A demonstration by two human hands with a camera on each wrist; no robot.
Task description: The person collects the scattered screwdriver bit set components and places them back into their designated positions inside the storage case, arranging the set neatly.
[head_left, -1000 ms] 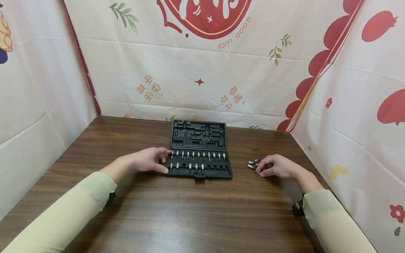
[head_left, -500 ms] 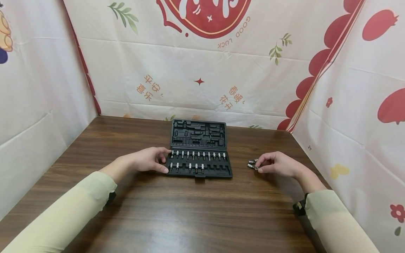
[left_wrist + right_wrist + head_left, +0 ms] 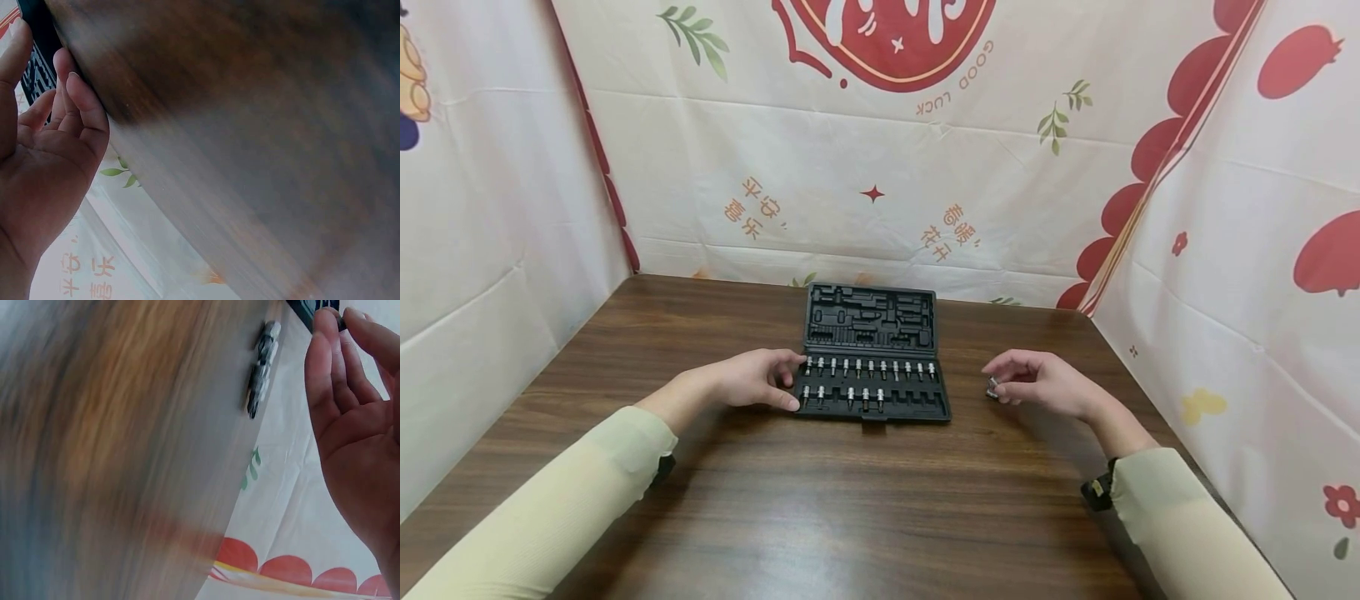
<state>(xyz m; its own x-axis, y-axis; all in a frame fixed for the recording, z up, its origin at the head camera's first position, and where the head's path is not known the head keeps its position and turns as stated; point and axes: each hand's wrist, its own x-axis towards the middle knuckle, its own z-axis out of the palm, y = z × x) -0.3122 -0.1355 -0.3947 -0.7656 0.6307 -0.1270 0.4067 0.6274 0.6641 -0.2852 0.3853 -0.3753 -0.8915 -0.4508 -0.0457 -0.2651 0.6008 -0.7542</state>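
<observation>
An open black case (image 3: pixel 917 409) lies on the table, with several silver bit sockets (image 3: pixel 865 395) standing in two rows in its lower half. My left hand (image 3: pixel 752 379) rests at the case's left edge, thumb at the front corner and fingers farther back. In the left wrist view its fingers (image 3: pixel 87 106) are loosely bent beside the case (image 3: pixel 40 37). To the right of the case, my right hand (image 3: pixel 1048 385) pinches a small bit socket (image 3: pixel 341 324) between thumb and fingertips, mostly hidden by them. Loose bit sockets (image 3: pixel 262 369) lie on the table in the right wrist view.
The raised lid (image 3: pixel 872 319) of the case has moulded recesses. Vacant slots (image 3: pixel 917 398) show at the right of the front row. Patterned white cloth (image 3: pixel 850 167) hangs behind the brown wooden table (image 3: pixel 820 500) and along both sides.
My right hand has shifted slightly left and away from me, and a bit socket is now between its fingertips. The left hand and case stay in place.
</observation>
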